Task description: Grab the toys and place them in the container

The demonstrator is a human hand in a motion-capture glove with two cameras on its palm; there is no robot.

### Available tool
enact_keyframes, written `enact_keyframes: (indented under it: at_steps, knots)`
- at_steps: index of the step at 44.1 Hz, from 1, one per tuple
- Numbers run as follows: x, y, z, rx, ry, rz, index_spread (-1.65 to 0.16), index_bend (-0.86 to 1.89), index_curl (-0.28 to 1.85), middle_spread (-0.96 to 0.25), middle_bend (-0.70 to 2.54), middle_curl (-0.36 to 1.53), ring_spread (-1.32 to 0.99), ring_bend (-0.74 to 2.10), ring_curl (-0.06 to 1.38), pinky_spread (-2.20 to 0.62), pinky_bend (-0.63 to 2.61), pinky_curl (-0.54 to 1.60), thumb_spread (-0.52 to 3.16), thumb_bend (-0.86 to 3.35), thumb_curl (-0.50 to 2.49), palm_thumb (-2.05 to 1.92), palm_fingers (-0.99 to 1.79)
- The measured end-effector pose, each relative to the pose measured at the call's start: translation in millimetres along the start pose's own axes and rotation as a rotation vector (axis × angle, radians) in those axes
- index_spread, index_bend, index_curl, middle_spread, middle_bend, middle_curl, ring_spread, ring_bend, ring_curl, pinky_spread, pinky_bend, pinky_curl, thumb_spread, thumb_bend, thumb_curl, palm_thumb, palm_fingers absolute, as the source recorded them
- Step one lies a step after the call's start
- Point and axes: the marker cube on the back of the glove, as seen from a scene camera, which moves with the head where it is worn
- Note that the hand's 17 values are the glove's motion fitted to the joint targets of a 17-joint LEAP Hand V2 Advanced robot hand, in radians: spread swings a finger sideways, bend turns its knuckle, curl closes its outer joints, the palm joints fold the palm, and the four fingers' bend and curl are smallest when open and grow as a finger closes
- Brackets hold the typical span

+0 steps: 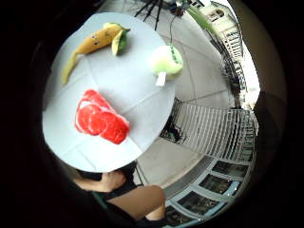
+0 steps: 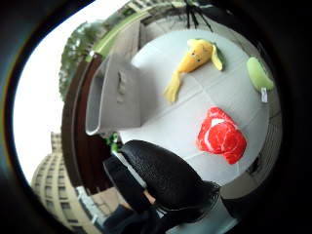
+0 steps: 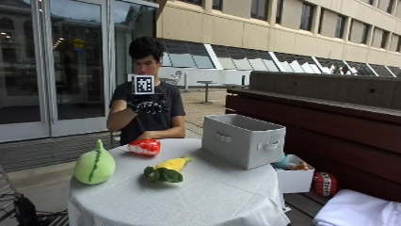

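Three plush toys lie on the round white-clothed table [image 3: 206, 197]: a green pear-shaped one [image 3: 94, 165] at the left edge, a yellow one with green leaves [image 3: 168, 169] in the middle, and a red-and-white meat slab [image 3: 144, 147] at the far side near the person. The grey fabric container [image 3: 243, 140] stands at the right of the table, open side up. My gloved right hand [image 3: 147, 106] is raised at chest height above the far edge, holding nothing, fingers relaxed. The palm views look down on the red toy [image 1: 100, 118], yellow toy [image 2: 192, 58], green toy [image 1: 166, 61] and container [image 2: 117, 95].
The person's bare left hand [image 3: 148, 136] rests at the table's far edge behind the red toy. A dark wooden bench [image 3: 325, 141] runs along the right, with a small white box [image 3: 294, 181] of things and a white bundle [image 3: 357, 212] on it.
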Motion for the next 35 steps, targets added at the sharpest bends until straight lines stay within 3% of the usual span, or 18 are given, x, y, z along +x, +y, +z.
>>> enact_keyframes:
  at_steps: [13,16,26,35]
  knots:
    - [47.3,25.4,60.5,-0.025,-0.012,-0.171,-0.27,0.16,0.23,-0.12,0.29,0.27,-0.30,0.22,0.16,-0.03,0.50,0.27,0.94,-0.10,0.07,-0.15,0.02]
    - [50.0,29.3,72.8,-0.009,-0.013,-0.114,-0.27,0.16,0.24,-0.13,0.29,0.28,-0.31,0.23,0.17,-0.03,0.50,0.27,0.93,-0.10,0.08,-0.14,0.01]
    - [56.8,49.1,108.0,-0.184,0.010,-0.116,-0.27,0.12,0.25,-0.13,0.33,0.32,-0.31,0.25,0.21,-0.02,0.52,0.29,0.93,-0.09,0.11,-0.12,-0.02]
    - [58.8,51.9,141.4,-0.177,0.044,-0.117,-0.28,0.08,0.21,-0.16,0.45,0.37,-0.34,0.39,0.26,0.00,0.54,0.31,0.98,-0.03,0.15,-0.01,0.04]
